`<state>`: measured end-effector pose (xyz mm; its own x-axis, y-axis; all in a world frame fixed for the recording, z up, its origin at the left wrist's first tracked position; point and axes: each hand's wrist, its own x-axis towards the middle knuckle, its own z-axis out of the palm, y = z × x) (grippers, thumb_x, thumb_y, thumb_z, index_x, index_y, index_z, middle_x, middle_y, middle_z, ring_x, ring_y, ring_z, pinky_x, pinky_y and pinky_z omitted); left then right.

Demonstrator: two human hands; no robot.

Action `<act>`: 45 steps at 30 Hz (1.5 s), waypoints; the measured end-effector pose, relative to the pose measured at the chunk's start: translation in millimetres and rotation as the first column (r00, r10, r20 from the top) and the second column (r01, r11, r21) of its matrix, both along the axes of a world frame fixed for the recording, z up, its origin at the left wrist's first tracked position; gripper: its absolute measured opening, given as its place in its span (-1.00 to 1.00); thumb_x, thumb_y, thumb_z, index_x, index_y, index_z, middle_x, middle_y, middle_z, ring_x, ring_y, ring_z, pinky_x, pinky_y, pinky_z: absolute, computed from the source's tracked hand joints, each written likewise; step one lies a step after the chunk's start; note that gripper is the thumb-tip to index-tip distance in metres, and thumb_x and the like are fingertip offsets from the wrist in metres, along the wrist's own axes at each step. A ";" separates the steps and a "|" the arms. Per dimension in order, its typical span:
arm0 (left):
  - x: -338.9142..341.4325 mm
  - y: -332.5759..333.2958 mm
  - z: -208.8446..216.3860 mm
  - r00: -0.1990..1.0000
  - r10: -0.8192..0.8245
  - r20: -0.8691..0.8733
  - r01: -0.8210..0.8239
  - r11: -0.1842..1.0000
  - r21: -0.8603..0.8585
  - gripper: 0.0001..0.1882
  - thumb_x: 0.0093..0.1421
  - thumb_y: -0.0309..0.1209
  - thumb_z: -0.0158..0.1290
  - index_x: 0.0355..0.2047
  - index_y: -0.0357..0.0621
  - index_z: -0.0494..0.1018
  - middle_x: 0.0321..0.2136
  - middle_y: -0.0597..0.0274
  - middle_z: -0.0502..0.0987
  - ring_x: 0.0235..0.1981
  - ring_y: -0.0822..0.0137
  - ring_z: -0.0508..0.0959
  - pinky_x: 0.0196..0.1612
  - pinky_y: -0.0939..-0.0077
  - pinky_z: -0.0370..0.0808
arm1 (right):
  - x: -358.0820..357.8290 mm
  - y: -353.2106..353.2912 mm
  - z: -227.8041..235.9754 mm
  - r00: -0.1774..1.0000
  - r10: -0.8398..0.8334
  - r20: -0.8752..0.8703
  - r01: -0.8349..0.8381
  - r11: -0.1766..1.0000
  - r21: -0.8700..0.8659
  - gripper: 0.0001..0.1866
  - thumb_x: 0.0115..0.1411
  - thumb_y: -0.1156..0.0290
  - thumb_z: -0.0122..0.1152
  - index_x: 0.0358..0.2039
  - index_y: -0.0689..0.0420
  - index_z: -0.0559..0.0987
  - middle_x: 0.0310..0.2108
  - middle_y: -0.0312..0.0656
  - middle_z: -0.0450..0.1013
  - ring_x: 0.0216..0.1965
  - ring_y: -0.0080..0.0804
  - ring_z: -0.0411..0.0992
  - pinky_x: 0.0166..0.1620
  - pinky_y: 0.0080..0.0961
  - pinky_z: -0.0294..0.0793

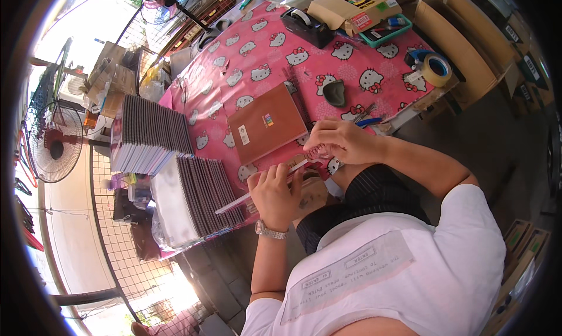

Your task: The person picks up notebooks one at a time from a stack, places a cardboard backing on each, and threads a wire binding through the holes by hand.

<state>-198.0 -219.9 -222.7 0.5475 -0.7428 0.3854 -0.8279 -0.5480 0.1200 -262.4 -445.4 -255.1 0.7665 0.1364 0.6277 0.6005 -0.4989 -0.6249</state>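
The thin, straight whitish strip (pixel 233 204), possibly a notebook seen edge-on, slants between both hands. The left hand (pixel 272 196) grips it along its length; the right hand (pixel 346 143) pinches at its right end, by a small reddish coil (pixel 316 154). The step seems to be fingerwork there; the next move calls for a steady left hold. Beyond lies a brown rectangular notebook (pixel 268 125) on pink cat-patterned cloth (pixel 328 67); leftward, stacked dark-spined notebooks (pixel 155 131).
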 end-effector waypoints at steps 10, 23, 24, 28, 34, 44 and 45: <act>1.1 -0.4 -1.9 1.000 -0.012 0.002 0.012 1.000 0.021 -0.78 0.18 -0.26 0.14 -0.33 -0.13 0.45 -0.47 0.19 0.53 -0.39 0.10 0.54 -0.20 0.19 0.33 | -6.8 -1.2 12.5 0.914 0.133 -0.383 -0.092 0.988 0.125 -0.72 0.22 0.56 0.20 -0.03 0.20 0.56 -0.27 -0.11 0.48 -0.14 -0.15 0.48 -0.10 -0.32 0.46; -11.4 -9.9 -4.3 0.993 -0.114 -0.022 0.112 0.992 -0.063 -0.72 0.14 -0.39 0.14 -0.14 -0.14 0.42 -0.35 0.15 0.56 -0.29 0.11 0.55 -0.14 0.20 0.36 | 78.8 -78.3 -118.2 0.530 -0.738 -0.418 0.522 0.673 -0.525 -0.70 0.27 0.20 0.11 -0.14 0.17 0.50 -0.15 0.00 0.47 -0.10 -0.07 0.52 -0.13 -0.06 0.53; -13.8 -7.4 -7.1 0.990 -0.141 -0.026 0.139 0.988 -0.066 -0.75 0.15 -0.40 0.14 -0.17 -0.13 0.43 -0.35 0.16 0.56 -0.30 0.11 0.55 -0.15 0.21 0.36 | 73.8 -81.7 -123.4 0.550 -0.776 -0.310 0.425 0.579 -0.696 -0.65 0.26 0.13 0.13 -0.11 0.13 0.50 -0.09 -0.01 0.44 -0.01 -0.07 0.45 -0.05 -0.02 0.46; -10.0 -3.4 -12.2 0.983 -0.172 -0.058 0.169 0.984 -0.065 -0.82 0.18 -0.41 0.11 -0.20 -0.13 0.45 -0.35 0.17 0.57 -0.31 0.14 0.56 -0.16 0.23 0.38 | 88.2 -79.4 -126.0 0.427 -0.869 -0.249 0.401 0.429 -0.810 -0.56 0.20 -0.06 0.14 -0.08 0.00 0.54 0.02 -0.06 0.40 0.08 -0.09 0.34 0.07 -0.06 0.33; -11.5 -5.4 -12.9 0.989 -0.139 -0.053 0.133 0.986 -0.100 -0.78 0.13 -0.38 0.13 -0.22 -0.12 0.46 -0.35 0.20 0.56 -0.31 0.12 0.55 -0.12 0.22 0.39 | 93.6 -63.2 -128.3 0.360 -0.933 -0.026 0.656 0.273 -0.703 -0.49 0.17 -0.10 0.14 -0.07 0.04 0.55 -0.05 -0.02 0.42 0.00 0.03 0.36 0.05 -0.10 0.37; -12.6 28.8 -30.7 0.978 0.155 0.140 -0.155 0.988 -0.016 -0.65 0.02 -0.14 0.27 -0.23 0.06 0.48 -0.29 0.40 0.54 -0.21 0.28 0.51 0.16 -0.04 0.16 | 80.6 -9.5 17.9 0.243 0.667 -0.704 -0.530 0.699 0.480 -0.51 0.07 0.15 0.45 -0.05 0.14 0.61 -0.04 -0.23 0.39 -0.05 -0.49 0.38 -0.04 -0.53 0.41; -11.5 28.4 -30.3 0.979 0.144 0.144 -0.144 0.989 -0.011 -0.66 0.02 -0.13 0.27 -0.26 0.05 0.48 -0.31 0.40 0.54 -0.23 0.29 0.51 0.14 -0.02 0.18 | 83.3 -12.6 16.8 0.247 0.665 -0.705 -0.530 0.702 0.476 -0.51 0.07 0.15 0.45 -0.05 0.14 0.61 -0.04 -0.23 0.39 -0.05 -0.49 0.38 -0.04 -0.53 0.41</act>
